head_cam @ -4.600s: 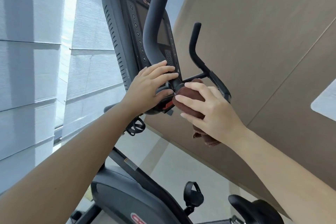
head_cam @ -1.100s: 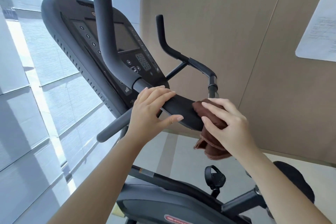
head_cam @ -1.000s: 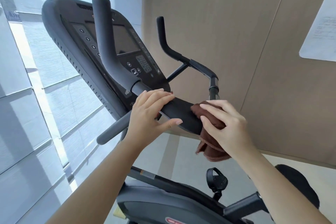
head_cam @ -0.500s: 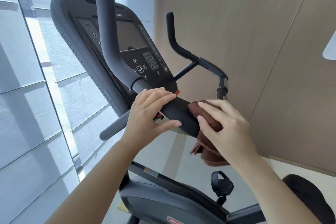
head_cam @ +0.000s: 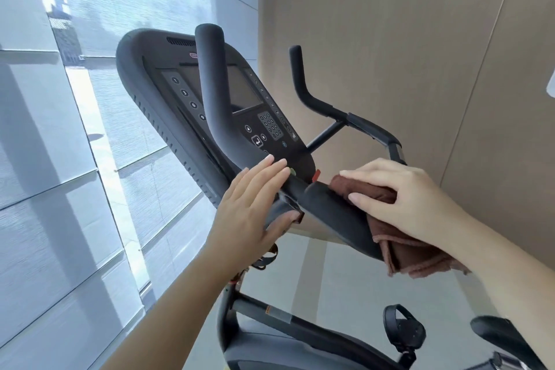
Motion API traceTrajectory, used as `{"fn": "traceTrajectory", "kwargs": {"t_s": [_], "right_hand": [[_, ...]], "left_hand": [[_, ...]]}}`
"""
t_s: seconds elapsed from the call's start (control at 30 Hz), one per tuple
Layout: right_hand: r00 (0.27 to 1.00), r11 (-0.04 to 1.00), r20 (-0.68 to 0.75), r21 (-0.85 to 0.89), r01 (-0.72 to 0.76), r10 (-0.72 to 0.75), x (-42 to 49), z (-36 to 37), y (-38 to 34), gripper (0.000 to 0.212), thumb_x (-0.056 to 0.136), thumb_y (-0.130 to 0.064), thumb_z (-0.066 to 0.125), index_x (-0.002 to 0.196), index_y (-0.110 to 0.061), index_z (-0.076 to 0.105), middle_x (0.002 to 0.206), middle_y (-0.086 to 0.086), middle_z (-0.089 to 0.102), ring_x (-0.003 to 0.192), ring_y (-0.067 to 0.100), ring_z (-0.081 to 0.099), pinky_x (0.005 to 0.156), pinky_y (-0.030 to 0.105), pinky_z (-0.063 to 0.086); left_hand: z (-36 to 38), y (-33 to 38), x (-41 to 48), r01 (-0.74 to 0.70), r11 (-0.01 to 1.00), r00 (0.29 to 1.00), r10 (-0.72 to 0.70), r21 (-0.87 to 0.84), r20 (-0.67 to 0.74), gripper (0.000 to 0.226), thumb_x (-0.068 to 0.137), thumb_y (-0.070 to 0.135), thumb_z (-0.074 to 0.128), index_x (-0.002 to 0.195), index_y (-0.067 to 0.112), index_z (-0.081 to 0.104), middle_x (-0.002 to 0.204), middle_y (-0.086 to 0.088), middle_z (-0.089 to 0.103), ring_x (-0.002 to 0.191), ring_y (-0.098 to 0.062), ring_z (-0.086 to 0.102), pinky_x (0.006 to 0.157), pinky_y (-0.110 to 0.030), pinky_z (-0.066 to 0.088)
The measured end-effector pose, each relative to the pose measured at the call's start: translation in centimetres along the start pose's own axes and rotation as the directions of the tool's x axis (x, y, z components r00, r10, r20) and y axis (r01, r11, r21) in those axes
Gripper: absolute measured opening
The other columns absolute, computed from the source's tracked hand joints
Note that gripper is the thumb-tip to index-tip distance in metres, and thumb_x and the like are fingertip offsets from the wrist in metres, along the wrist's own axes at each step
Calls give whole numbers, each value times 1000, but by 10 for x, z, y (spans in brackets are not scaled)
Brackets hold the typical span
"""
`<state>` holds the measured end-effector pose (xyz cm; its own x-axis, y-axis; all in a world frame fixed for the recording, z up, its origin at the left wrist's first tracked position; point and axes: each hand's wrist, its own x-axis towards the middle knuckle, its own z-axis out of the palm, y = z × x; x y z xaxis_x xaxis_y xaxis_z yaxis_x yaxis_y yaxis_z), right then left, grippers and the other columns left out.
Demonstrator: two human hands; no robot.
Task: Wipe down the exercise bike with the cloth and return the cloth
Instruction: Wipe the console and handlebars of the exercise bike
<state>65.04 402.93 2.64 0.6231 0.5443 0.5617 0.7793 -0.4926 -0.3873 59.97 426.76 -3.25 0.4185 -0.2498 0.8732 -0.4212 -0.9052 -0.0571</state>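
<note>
The person's right hand (head_cam: 411,198) has the brown cloth (head_cam: 405,255) bunched between thumb and fingers (head_cam: 360,173), pressed onto the padded armrest (head_cam: 333,213) of the exercise bike (head_cam: 270,351), loose end hanging below; the left hand (head_cam: 252,207) lies flat at the foot of the handlebar (head_cam: 210,84), fingers straight, thumb tucked under; I'd judge the wiping under way; whether the console (head_cam: 156,84) is done I cannot tell; frame, saddle and returning the cloth seem left.

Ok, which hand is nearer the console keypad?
Left. The left hand lies just below the keypad, fingers on the handlebar; the right hand is farther right, holding the cloth.
</note>
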Motion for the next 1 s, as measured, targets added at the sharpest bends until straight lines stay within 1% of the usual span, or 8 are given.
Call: {"fn": "traceTrajectory", "kwargs": {"t_s": [0.23, 0.4, 0.47, 0.57, 0.67, 0.77, 0.87, 1.0], "right_hand": [[956, 964, -140, 14, 264, -259, 74, 37, -50, 37, 81, -26, 63, 118, -24, 63, 115, -9, 61, 107, -4, 49, 92, 1, 29], [952, 985, 256, 76, 155, -170, 96, 41, -55, 46, 85, -26, 64, 127, -38, 52, 119, -17, 54, 108, -8, 47, 89, 3, 29], [936, 981, 295, 67, 180, -192, 79, 31, -48, 45, 83, -26, 63, 124, -42, 53, 118, -22, 53, 107, -10, 48, 89, 2, 30], [914, 943, 244, 5, 334, -325, 61, 26, -45, 40, 78, -36, 54, 117, -39, 61, 115, -21, 55, 107, -1, 54, 92, 12, 37], [919, 931, 149, 38, 364, -365, 74, 29, -45, 40, 76, -37, 53, 114, -33, 65, 109, -16, 61, 102, -6, 54, 90, 7, 36], [908, 908, -92, 64, 415, -408, 104, 38, -53, 40, 79, -32, 55, 117, -23, 64, 113, -7, 62, 105, -7, 52, 93, 5, 32], [848, 882, -363, 120, 455, -387, 146, 54, -63, 40, 83, -27, 57, 122, -16, 60, 118, 3, 58, 111, 6, 54, 101, 17, 36], [815, 862, -454, 172, 478, -361, 185, 77, -85, 41, 83, -20, 64, 123, -13, 59, 120, 5, 53, 115, 8, 48, 105, 19, 33]], "left_hand": [[-20, -59, 15, 52, 985, 998, -46, 164, -39, 59, 88, 49, 49, 129, 7, 45, 136, -11, 48, 132, -25, 36, 105, -46, 31], [-29, -80, 21, 73, 975, 997, -67, 209, -39, 68, 86, 58, 44, 128, 5, 47, 140, -9, 44, 134, -22, 31, 108, -40, 22], [-28, -82, 19, 91, 977, 995, -83, 195, -50, 66, 87, 59, 43, 130, 8, 44, 142, -7, 41, 135, -21, 30, 107, -41, 23], [-28, -84, 20, 126, 978, 991, -117, 167, -65, 69, 86, 61, 42, 130, 9, 42, 145, -8, 37, 135, -21, 30, 107, -41, 25], [-31, -87, 24, 136, 977, 990, -129, 166, -51, 79, 80, 65, 46, 132, 5, 42, 146, -10, 33, 134, -23, 32, 107, -40, 26], [-38, -93, 33, 138, 976, 990, -132, 168, -48, 95, 72, 69, 52, 134, -2, 40, 147, -13, 31, 131, -25, 36, 105, -38, 31], [-45, -97, 46, 138, 964, 990, -137, 226, -18, 112, 62, 78, 50, 136, -3, 36, 147, -13, 30, 129, -24, 36, 104, -33, 27], [-53, -100, 55, 148, 962, 985, -163, 227, 49, 119, 59, 84, 47, 142, 1, 27, 152, -9, 22, 136, -17, 26, 109, -26, 19]]}}
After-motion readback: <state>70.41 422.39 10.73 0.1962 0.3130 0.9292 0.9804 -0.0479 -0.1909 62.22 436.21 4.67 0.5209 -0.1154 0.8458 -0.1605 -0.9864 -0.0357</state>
